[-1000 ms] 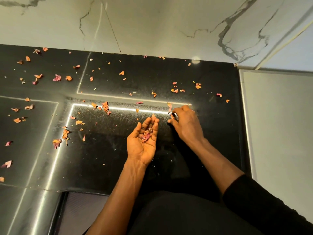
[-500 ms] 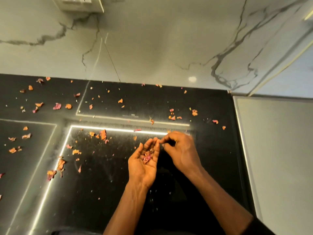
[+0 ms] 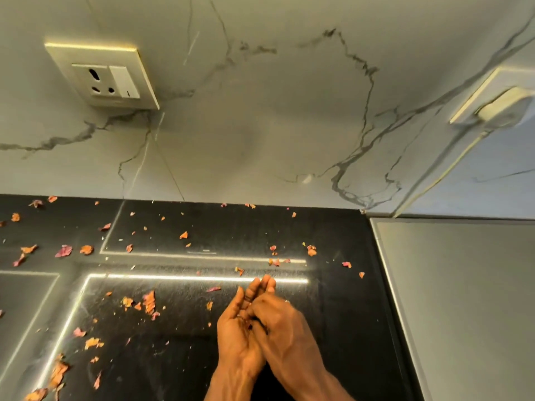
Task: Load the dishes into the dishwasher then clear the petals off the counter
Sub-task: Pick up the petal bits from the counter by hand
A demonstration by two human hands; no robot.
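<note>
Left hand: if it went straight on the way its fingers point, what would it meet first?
Probably the small petal cluster lying just beyond the left hand, then the marble wall. Its height above the black counter is unclear, so it might pass over them.

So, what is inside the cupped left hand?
A few dark petal bits show in the palm of the left hand; the right hand covers the rest.
</note>
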